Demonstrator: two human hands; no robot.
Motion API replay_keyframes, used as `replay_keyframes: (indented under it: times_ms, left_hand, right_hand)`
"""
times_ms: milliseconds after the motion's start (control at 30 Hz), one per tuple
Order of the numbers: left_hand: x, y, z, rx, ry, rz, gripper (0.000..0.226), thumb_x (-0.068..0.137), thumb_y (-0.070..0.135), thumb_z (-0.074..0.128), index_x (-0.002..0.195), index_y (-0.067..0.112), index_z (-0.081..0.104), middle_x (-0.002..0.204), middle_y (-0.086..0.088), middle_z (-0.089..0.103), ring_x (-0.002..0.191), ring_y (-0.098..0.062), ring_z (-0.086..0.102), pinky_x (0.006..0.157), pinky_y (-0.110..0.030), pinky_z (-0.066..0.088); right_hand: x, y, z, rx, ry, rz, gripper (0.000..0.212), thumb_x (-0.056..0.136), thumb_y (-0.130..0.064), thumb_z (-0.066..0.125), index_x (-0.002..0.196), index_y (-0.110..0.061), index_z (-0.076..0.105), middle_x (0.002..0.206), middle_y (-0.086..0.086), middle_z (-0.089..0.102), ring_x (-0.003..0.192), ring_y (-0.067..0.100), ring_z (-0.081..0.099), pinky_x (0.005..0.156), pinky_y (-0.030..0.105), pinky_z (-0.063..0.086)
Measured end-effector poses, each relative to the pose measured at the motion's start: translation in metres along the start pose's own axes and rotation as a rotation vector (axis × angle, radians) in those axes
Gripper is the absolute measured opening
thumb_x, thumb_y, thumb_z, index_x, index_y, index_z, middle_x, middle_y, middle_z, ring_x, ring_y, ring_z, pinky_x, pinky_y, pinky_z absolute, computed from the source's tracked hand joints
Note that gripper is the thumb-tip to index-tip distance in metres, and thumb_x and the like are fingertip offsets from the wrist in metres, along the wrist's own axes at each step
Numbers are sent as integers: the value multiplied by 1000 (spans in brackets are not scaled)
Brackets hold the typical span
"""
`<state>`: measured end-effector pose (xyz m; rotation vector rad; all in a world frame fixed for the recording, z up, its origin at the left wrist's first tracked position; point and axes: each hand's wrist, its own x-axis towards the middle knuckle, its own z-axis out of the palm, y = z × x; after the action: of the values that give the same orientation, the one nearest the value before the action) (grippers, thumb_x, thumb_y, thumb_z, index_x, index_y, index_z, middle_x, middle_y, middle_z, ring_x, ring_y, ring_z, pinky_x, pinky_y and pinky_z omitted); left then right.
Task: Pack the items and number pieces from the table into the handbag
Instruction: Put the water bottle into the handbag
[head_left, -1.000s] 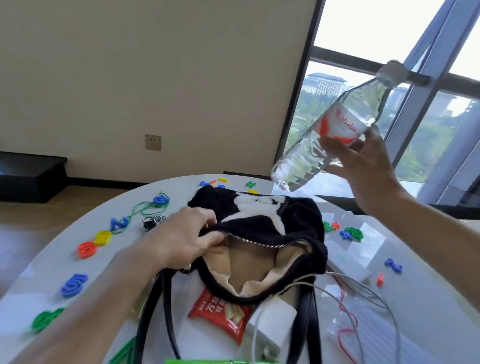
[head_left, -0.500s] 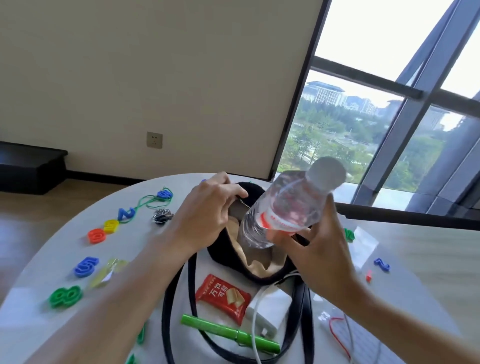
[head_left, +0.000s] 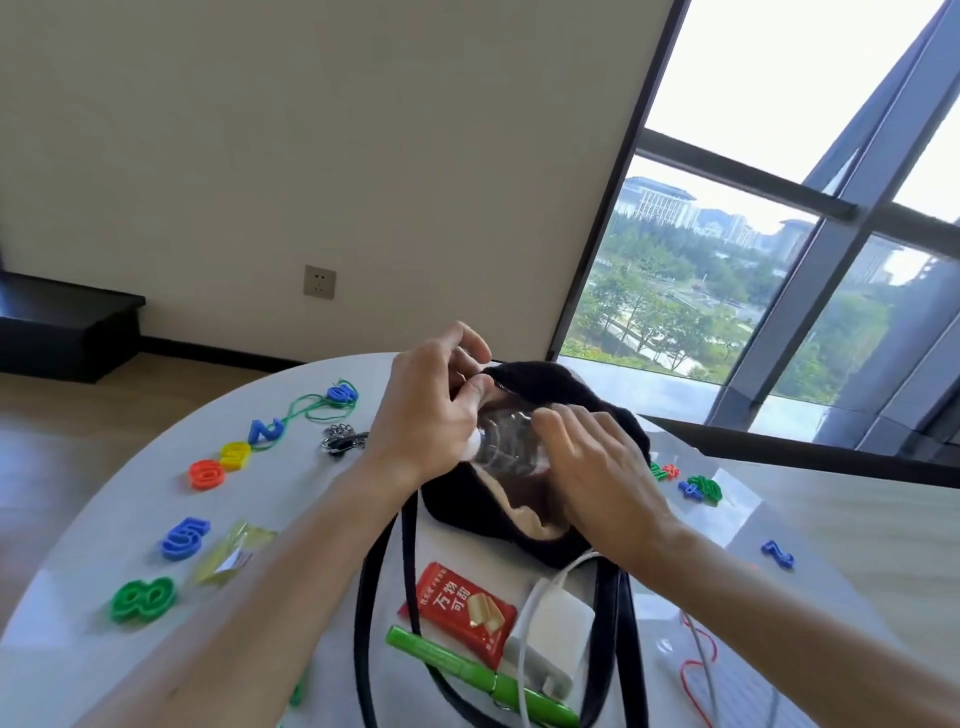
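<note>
On table (head_left: 130, 525), both hands press water bottle (head_left: 506, 441) into handbag (head_left: 519, 519).

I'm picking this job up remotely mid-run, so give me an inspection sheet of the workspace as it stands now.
Surface: round pale table, mostly bare.
Job's things: black handbag open; water bottle lying part-way in its mouth. Unpacked: number pieces orange 0, blue 5, green 8, blue 2; red snack packet; green pen; keys.
Clutter: nothing seen.
Grippers: left hand holds the bag's rim; right hand presses on the bottle.
Cables: white charger with its cable; red cord.
Surroundings: wall socket, large window.
</note>
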<state>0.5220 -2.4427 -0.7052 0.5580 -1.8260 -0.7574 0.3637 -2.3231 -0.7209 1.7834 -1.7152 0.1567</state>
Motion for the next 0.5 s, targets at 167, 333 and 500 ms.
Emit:
replay_keyframes:
  times_ms: [167,333,500]
  left_hand:
    - [-1,-8,1,171,-30,141,16,90,3,65,89,18,61,70,12,56,67,-7,57,67,-21,47]
    - [0,-11,-1,293,-146,232,26,85,-11,59,84,16,59,78,4,60,72,-14,58,69,-31,51]
    - [-1,-17,-1,401,-205,196,26,83,-11,55,89,9,71,93,-4,56,87,-25,57,75,-44,52]
  right_hand:
    - [22,-7,5,-220,-159,13,56,88,-7,60,139,-8,36,115,5,59,104,26,58,91,36,46]
    - [35,-4,6,-301,-261,-5,69,82,-4,62,143,-7,29,115,5,59,107,27,59,94,36,40]
    - [37,5,4,-304,-296,-51,67,80,-6,64,139,-11,32,112,1,59,110,25,56,95,37,36]
